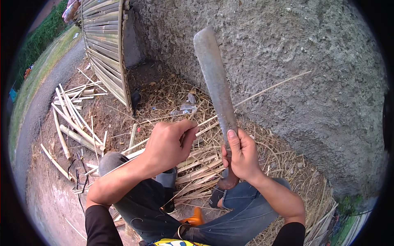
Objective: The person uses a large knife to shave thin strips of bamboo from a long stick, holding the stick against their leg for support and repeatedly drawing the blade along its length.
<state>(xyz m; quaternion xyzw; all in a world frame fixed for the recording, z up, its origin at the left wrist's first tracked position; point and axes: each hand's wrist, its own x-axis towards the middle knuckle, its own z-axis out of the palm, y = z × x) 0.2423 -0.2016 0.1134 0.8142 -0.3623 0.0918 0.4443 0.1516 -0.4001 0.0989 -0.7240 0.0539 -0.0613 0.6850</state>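
Observation:
My right hand is wrapped round the lower part of a machete, thumb along it. Its broad, worn grey blade points up, and the dark handle end shows below my fist. My left hand is closed on a thin pale bamboo strip that slants up to the right, toward the wall. Where the strip crosses the machete, the blade hides part of it. Most of the left fingertips are turned out of sight.
A rough grey wall rises ahead and to the right. Bamboo slats form a fence panel at upper left. Cut bamboo pieces lie on the left ground; split strips lie between my legs, near an orange object.

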